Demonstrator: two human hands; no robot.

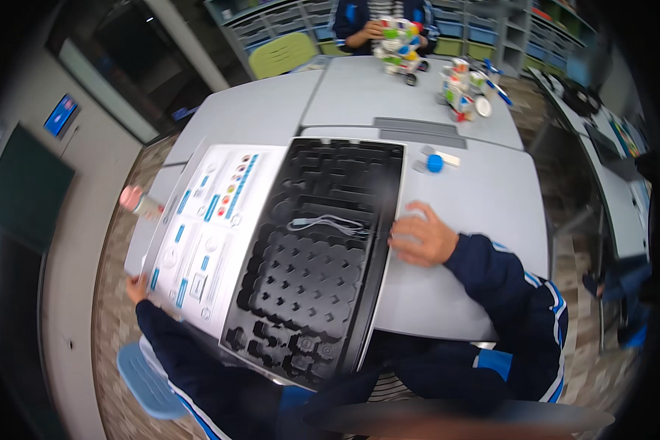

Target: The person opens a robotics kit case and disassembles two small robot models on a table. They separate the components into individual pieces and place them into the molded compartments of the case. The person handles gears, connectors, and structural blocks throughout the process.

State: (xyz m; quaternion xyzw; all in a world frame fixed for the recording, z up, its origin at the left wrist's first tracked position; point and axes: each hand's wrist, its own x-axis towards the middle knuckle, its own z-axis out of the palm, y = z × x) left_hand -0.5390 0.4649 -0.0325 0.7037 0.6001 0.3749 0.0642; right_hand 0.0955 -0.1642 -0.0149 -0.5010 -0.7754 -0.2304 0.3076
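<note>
A wide, shallow box lies opened across the table. Its black moulded tray (308, 271) has many shaped hollows, and a coiled white cable (330, 224) rests in it. The white lid (205, 227), folded out on the left, carries printed pictures and blue labels. At the lid's lower left edge, my left hand (136, 288) grips the rim; part of its fingers is hidden. My right hand (425, 236) is beside the tray's right wall, fingers apart, with the fingertips touching the box edge or just next to it.
A blue round piece (435, 163) and a small pale block (446, 158) lie beyond my right hand. A pink-capped bottle (141, 202) is left of the lid. Across the table, a person (370, 33) handles a colourful block model (400, 45); another model (462, 92) stands nearby.
</note>
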